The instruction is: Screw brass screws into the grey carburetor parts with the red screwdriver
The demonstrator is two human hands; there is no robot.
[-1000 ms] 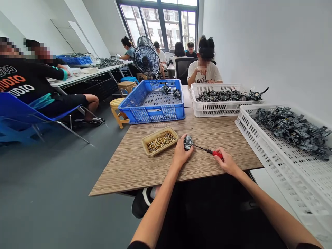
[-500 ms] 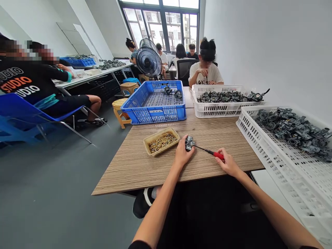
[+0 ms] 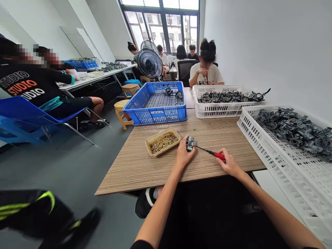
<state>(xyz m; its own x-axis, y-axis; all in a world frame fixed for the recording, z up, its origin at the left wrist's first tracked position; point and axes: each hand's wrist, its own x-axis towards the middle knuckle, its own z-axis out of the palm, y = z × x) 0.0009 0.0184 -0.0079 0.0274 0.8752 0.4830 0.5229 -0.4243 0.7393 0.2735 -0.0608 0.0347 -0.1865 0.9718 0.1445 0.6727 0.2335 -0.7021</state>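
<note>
My left hand (image 3: 183, 154) is closed around a small grey metal carburetor body (image 3: 190, 143) over the wooden table (image 3: 129, 169). In my right hand (image 3: 228, 162) is a screwdriver (image 3: 219, 155) with a red handle and a long dark shaft. Its tip meets the right side of the carburetor; the exact contact point is too small to make out. Just left of my left hand sits a shallow beige tray (image 3: 148, 149) holding many small brass-coloured screw-like parts.
A blue crate (image 3: 160, 117) with a few carburetors stands at the table's far left. White baskets (image 3: 215, 112) of carburetors are at the far side and right. A co-worker (image 3: 206, 71) sits opposite. A walking person's leg (image 3: 52, 214) crosses the floor at left.
A passing person's leg has come into view at the lower left. The view has shifted slightly, while both my hands keep their hold on the carburetor and screwdriver.
</note>
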